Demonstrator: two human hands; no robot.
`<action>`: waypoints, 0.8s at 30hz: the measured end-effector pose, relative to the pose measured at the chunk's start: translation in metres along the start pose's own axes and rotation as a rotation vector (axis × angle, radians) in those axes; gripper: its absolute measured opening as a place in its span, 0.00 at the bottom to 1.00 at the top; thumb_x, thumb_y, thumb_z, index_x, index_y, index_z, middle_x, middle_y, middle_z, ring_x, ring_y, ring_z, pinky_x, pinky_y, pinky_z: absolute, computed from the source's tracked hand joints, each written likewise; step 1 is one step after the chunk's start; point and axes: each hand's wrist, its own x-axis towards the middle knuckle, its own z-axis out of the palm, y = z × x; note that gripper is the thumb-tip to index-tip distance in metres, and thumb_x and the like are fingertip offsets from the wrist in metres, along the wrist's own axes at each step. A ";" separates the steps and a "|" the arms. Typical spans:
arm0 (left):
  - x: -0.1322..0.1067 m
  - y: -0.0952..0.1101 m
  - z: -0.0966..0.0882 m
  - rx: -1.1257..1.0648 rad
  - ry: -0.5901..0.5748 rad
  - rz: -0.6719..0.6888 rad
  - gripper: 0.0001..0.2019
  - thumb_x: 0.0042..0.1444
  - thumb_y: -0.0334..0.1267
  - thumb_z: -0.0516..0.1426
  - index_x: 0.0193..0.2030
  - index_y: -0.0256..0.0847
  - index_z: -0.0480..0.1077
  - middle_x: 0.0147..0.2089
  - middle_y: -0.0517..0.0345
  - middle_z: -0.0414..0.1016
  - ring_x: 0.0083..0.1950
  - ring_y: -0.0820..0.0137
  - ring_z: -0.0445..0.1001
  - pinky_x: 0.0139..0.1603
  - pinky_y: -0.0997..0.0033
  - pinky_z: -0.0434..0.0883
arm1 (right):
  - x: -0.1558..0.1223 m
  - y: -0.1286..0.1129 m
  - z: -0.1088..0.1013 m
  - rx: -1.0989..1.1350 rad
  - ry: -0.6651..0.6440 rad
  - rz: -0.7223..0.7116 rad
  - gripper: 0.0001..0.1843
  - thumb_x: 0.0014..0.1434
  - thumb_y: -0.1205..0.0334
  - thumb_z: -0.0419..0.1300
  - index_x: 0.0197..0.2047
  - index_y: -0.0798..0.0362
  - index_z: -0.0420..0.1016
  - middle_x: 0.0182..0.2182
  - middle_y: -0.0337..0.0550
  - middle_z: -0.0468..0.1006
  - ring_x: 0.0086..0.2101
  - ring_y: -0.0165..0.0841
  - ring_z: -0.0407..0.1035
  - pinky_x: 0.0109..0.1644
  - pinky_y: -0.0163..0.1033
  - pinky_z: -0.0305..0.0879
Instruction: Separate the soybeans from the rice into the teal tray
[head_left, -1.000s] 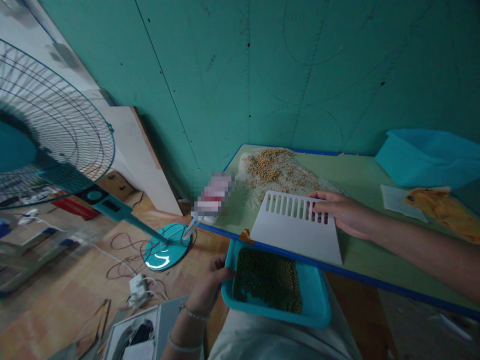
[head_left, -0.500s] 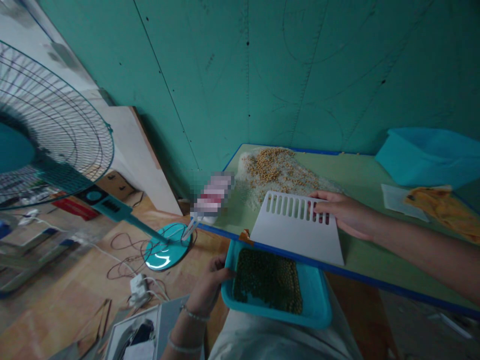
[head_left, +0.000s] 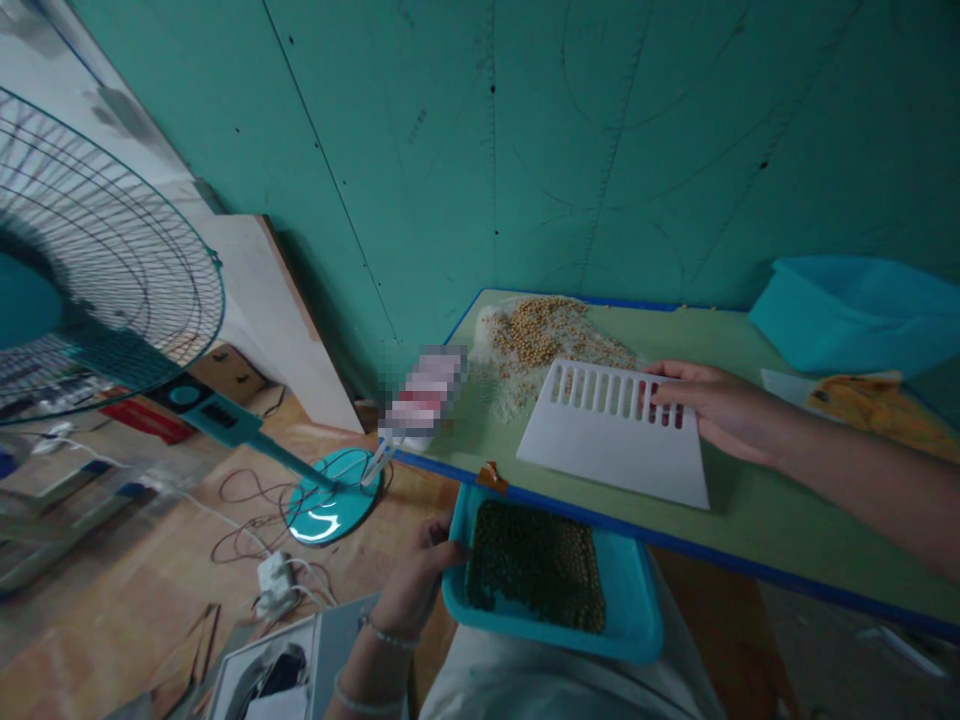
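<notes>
My left hand (head_left: 427,570) is closed on the left rim of a blue plastic tray (head_left: 634,610), which sits over my lap below the table edge. Dark green beans and some pale tan beans (head_left: 589,575) lie in the tray. My right hand (head_left: 709,405) grips a white plastic scraper board (head_left: 615,455) by its slotted top edge, with fingertips showing through the slots. The board slants over the pale green table (head_left: 720,340). Behind it lies a heap of soybeans (head_left: 536,330), spread over whitish grains (head_left: 517,385).
A blue bin (head_left: 855,315) and an orange cloth (head_left: 862,405) lie at the table's right. An orange-brown clip (head_left: 492,475) sits on the front edge. A standing fan (head_left: 112,250) is at left, with cables and a power strip (head_left: 276,580) on the floor.
My right hand has moved the scraper board up and to the right, away from the table's front edge. My left hand and the tray have stayed nearly still.
</notes>
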 end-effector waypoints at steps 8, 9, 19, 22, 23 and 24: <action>0.001 0.005 0.005 0.007 -0.001 -0.017 0.08 0.33 0.29 0.59 0.24 0.38 0.76 0.16 0.64 0.72 0.18 0.74 0.67 0.23 0.76 0.66 | 0.027 -0.020 -0.039 0.029 0.302 -0.146 0.12 0.50 0.79 0.51 0.27 0.52 0.66 0.18 0.34 0.70 0.18 0.26 0.63 0.25 0.32 0.58; 0.001 0.006 0.006 0.003 -0.009 -0.015 0.07 0.33 0.29 0.59 0.24 0.38 0.76 0.16 0.65 0.71 0.18 0.74 0.66 0.22 0.77 0.64 | 0.030 -0.020 -0.044 0.027 0.321 -0.157 0.11 0.50 0.79 0.51 0.27 0.52 0.66 0.18 0.34 0.69 0.18 0.26 0.62 0.25 0.32 0.57; 0.012 -0.009 0.027 -0.039 -0.140 -0.156 0.08 0.31 0.29 0.59 0.24 0.37 0.75 0.20 0.59 0.73 0.29 0.63 0.72 0.27 0.70 0.65 | 0.059 -0.020 -0.046 -0.048 0.270 -0.231 0.09 0.49 0.76 0.52 0.28 0.53 0.66 0.17 0.35 0.68 0.18 0.26 0.60 0.25 0.34 0.55; 0.015 -0.011 0.027 0.009 -0.201 -0.159 0.07 0.31 0.29 0.59 0.23 0.38 0.75 0.18 0.61 0.72 0.30 0.63 0.73 0.28 0.70 0.65 | 0.064 -0.023 -0.041 -0.088 0.242 -0.249 0.07 0.48 0.74 0.53 0.27 0.52 0.66 0.17 0.35 0.67 0.18 0.27 0.60 0.24 0.34 0.54; 0.014 -0.010 0.025 0.056 -0.195 -0.146 0.07 0.33 0.30 0.60 0.24 0.37 0.75 0.19 0.61 0.73 0.30 0.63 0.73 0.29 0.70 0.66 | 0.066 -0.023 -0.040 -0.103 0.236 -0.255 0.07 0.48 0.74 0.53 0.27 0.52 0.66 0.17 0.35 0.67 0.18 0.26 0.60 0.23 0.34 0.54; 0.013 -0.008 0.024 0.115 -0.170 -0.127 0.06 0.36 0.32 0.62 0.26 0.37 0.75 0.23 0.60 0.74 0.31 0.63 0.74 0.30 0.69 0.67 | 0.067 -0.023 -0.039 -0.118 0.232 -0.262 0.07 0.47 0.73 0.53 0.26 0.52 0.65 0.17 0.35 0.66 0.18 0.26 0.60 0.23 0.33 0.53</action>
